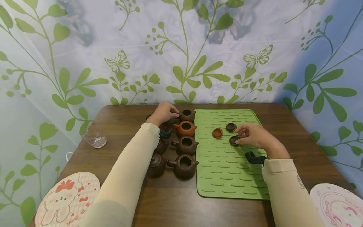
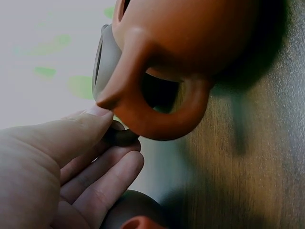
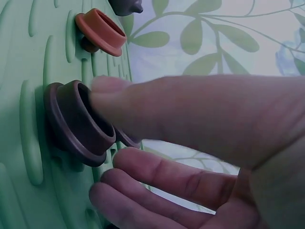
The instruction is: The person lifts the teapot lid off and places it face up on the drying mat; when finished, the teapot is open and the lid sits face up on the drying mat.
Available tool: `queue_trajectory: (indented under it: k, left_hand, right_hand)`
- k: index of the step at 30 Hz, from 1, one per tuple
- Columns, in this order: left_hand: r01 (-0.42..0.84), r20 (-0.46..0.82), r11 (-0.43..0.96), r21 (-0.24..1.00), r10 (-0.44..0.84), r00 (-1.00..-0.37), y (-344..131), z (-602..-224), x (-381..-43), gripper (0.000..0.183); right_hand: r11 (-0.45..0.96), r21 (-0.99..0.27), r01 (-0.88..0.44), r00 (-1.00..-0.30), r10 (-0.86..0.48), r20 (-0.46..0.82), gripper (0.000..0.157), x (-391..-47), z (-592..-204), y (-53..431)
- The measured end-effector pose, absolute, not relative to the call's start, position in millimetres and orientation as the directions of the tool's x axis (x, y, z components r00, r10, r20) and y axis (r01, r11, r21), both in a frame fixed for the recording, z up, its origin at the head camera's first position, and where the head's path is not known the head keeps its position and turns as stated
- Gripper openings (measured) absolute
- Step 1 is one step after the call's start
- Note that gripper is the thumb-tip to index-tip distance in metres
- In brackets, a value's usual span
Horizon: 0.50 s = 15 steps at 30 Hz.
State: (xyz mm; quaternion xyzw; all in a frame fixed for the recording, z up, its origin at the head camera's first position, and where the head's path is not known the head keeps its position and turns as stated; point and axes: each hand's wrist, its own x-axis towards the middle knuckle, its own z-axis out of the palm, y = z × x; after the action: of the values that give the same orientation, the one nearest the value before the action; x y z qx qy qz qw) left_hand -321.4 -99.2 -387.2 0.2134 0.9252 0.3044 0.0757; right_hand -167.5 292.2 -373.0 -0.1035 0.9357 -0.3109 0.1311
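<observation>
My left hand [image 1: 165,113] pinches the handle of the farthest dark brown teapot [image 1: 187,115] between thumb and fingers. An orange-red teapot [image 1: 186,128] stands just nearer, its handle [image 2: 167,125] large in the left wrist view. Two more dark lidless teapots, one in the middle [image 1: 185,146] and one in front [image 1: 184,168], complete that column. Over the green mat, my right hand [image 1: 253,136] has its thumb at the rim of an upturned dark lid [image 3: 78,121], the other fingers loosely spread beside it. Another dark lid [image 1: 231,127] and an orange-red lid [image 1: 217,133] lie close by.
Left of the lidless teapots is a second column, including a lidded dark teapot [image 1: 156,165], partly hidden by my left arm. A clear glass [image 1: 98,141] stands at the table's left. Round printed mats lie at the left [image 1: 69,198] and right [image 1: 337,201] front corners.
</observation>
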Motion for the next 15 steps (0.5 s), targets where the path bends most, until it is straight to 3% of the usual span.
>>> queue_trajectory:
  k: [15]
  left_hand:
    - [0.343, -0.023, 0.723, 0.6, 0.443, -0.896, -99.3, -386.9, -321.4, 0.018]
  right_hand:
    - [0.802, -0.581, -0.138, -0.973, -0.22, -0.072, 0.039, -164.8, -372.4, 282.7]
